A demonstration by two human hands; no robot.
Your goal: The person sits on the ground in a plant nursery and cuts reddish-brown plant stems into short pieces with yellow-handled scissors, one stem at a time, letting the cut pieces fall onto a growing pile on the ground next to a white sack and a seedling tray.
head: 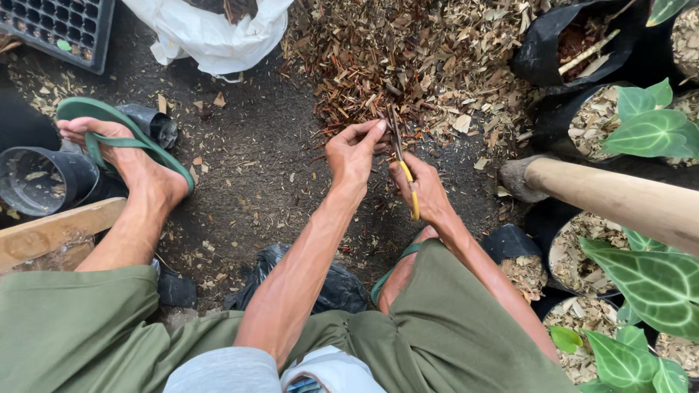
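Right hand [426, 191] gripping yellow-handled scissors [405, 164], blades at mulch pile [393, 65]; left hand [354, 151] pinching stem near blades. Best keep my fingertips clear, snip short, steady.

Dark, damp soil ground [255, 156] carries everything. A heap of wood chips and dry shredded bark [408, 58] lies at twelve o'clock, thinning into scattered flakes. A white plastic bag [211, 33] sits at eleven, a black seedling tray [62, 25] at ten. Black grow bags with broad green leaves [619, 124] crowd two to four o'clock. An empty black pot [40, 180] rests at nine, a crumpled black bag [331, 287] near six.
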